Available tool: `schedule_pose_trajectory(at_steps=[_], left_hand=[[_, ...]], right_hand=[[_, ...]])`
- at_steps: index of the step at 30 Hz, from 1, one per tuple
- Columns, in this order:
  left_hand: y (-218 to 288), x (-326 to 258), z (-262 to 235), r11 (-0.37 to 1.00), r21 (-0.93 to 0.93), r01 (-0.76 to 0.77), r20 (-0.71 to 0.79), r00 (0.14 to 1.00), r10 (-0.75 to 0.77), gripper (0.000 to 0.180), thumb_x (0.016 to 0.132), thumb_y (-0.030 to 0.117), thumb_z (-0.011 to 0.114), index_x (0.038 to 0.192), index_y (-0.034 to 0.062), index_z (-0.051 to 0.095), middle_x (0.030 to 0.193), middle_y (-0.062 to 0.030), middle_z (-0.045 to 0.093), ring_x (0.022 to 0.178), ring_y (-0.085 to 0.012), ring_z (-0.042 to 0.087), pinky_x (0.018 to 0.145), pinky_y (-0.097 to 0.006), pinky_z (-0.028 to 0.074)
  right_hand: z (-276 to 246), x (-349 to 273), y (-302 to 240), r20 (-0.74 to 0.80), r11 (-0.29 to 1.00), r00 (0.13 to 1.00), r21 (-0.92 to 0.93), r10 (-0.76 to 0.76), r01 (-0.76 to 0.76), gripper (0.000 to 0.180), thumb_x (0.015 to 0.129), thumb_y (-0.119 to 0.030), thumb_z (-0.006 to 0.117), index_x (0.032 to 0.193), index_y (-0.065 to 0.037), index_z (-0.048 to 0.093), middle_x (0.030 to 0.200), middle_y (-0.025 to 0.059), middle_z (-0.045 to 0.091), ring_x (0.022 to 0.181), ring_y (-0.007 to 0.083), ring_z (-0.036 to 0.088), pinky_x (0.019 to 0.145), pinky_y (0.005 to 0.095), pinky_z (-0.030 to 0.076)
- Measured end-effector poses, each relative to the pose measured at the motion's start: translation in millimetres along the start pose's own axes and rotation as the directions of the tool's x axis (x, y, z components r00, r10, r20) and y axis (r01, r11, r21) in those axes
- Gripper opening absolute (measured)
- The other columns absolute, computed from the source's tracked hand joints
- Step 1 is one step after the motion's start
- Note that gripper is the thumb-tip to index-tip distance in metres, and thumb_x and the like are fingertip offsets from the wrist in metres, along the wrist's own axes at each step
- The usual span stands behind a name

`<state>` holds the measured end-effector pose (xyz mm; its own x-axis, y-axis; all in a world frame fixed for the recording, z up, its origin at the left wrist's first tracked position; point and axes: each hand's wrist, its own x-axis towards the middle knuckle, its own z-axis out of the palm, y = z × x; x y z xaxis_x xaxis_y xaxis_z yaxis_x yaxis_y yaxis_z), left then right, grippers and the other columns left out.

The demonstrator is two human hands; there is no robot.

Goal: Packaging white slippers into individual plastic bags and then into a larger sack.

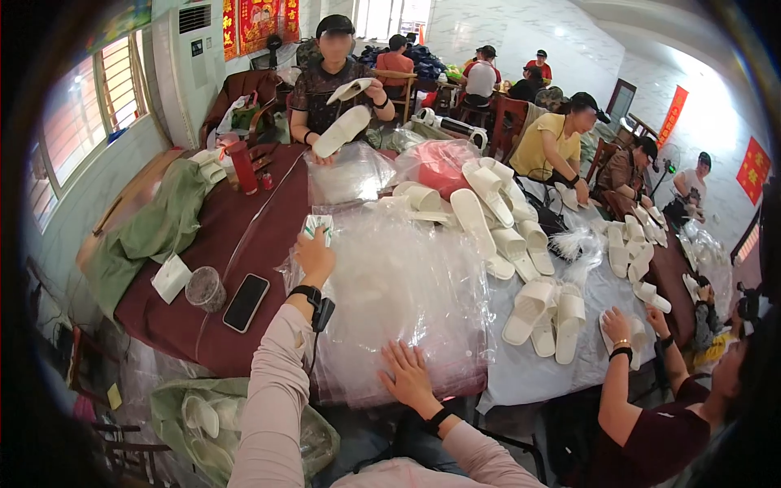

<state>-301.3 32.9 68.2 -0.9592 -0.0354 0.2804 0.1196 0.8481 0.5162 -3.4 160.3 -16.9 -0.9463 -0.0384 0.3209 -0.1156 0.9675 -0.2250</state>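
A thick stack of clear plastic bags [382,301] lies before me on the table. My left hand [316,260] is closed around a small white packet with green marks [319,228], held over the stack's far left part. On the near edge of the bags my right hand [408,376] rests flat with its fingers spread, holding nothing. White slippers [474,232] are heaped to the right of the stack, and a few more [547,317] lie close by on a pale sheet.
Left of the bags are a phone [246,302], a clear plastic tub [206,290], a red bottle [241,167] and green cloth [150,236]. A sack of slippers [203,423] stands below. Across the table a person [338,98] holds two slippers; others sit along the right.
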Motion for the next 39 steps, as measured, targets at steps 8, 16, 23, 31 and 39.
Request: schedule_pose_trajectory(at_steps=[8, 16, 23, 31, 39], left_hand=[[-69.5, -18.3, 39.9, 0.948, 0.249, -0.199, 0.011, 0.979, 0.202, 0.048, 0.076, 0.012, 0.055, 0.123, 0.0207, 0.053, 0.124, -0.0252, 0.042, 0.112, -0.0417, 0.045, 0.091, -0.047, 0.04], [-67.4, -10.4, 19.8, 0.91, 0.348, -0.226, 0.125, 0.973, 0.194, 0.053, 0.082, 0.012, 0.05, 0.133, 0.0242, 0.045, 0.135, -0.0239, 0.038, 0.126, -0.0449, 0.032, 0.103, -0.054, 0.027], [-29.7, -101.4, 20.5, 0.894, 0.205, -0.398, 0.245, 0.905, 0.347, 0.065, 0.079, 0.023, 0.057, 0.138, 0.0092, 0.036, 0.145, -0.0235, 0.023, 0.132, -0.0436, 0.024, 0.106, -0.055, 0.022], [-28.7, -219.5, -33.1, 0.608, -0.01, -0.794, 0.309, 0.576, 0.757, 0.048, 0.075, 0.029, 0.064, 0.118, 0.0091, 0.054, 0.129, -0.0211, 0.045, 0.119, -0.0432, 0.039, 0.096, -0.054, 0.032], [-54.8, -238.4, -4.9, 0.656, -0.131, -0.743, 0.352, 0.584, 0.732, 0.053, 0.077, 0.038, 0.065, 0.121, 0.0103, 0.054, 0.137, -0.0237, 0.037, 0.127, -0.0445, 0.031, 0.104, -0.054, 0.023]], right_hand=[[4.2, -3.5, -7.2, -0.01, 1.0, 1.0, 0.02, -0.014, 0.015, 0.054, 0.09, -0.04, 0.048, 0.136, -0.013, 0.043, 0.144, 0.0068, 0.037, 0.134, 0.0238, 0.03, 0.11, 0.0461, 0.018], [1.9, -5.1, -1.5, -0.036, 0.999, 0.999, 0.041, 0.006, -0.005, 0.052, 0.09, -0.039, 0.048, 0.136, -0.013, 0.042, 0.144, 0.0074, 0.036, 0.134, 0.0249, 0.031, 0.11, 0.0465, 0.02], [9.6, -6.2, 3.3, -0.021, 0.998, 1.0, 0.061, 0.013, -0.012, 0.052, 0.092, -0.039, 0.046, 0.135, -0.011, 0.042, 0.145, 0.0079, 0.035, 0.136, 0.0253, 0.028, 0.111, 0.0467, 0.02], [16.4, -12.8, 2.7, -0.076, 0.997, 0.997, 0.074, -0.007, 0.013, 0.053, 0.09, -0.039, 0.048, 0.135, -0.011, 0.043, 0.143, 0.0087, 0.037, 0.132, 0.0267, 0.033, 0.108, 0.0482, 0.023], [-28.1, -0.2, 11.4, 0.207, 0.988, 0.969, -0.101, 0.135, -0.116, 0.054, 0.081, -0.035, 0.058, 0.127, -0.008, 0.049, 0.137, 0.0137, 0.042, 0.128, 0.0306, 0.037, 0.107, 0.0501, 0.023]])
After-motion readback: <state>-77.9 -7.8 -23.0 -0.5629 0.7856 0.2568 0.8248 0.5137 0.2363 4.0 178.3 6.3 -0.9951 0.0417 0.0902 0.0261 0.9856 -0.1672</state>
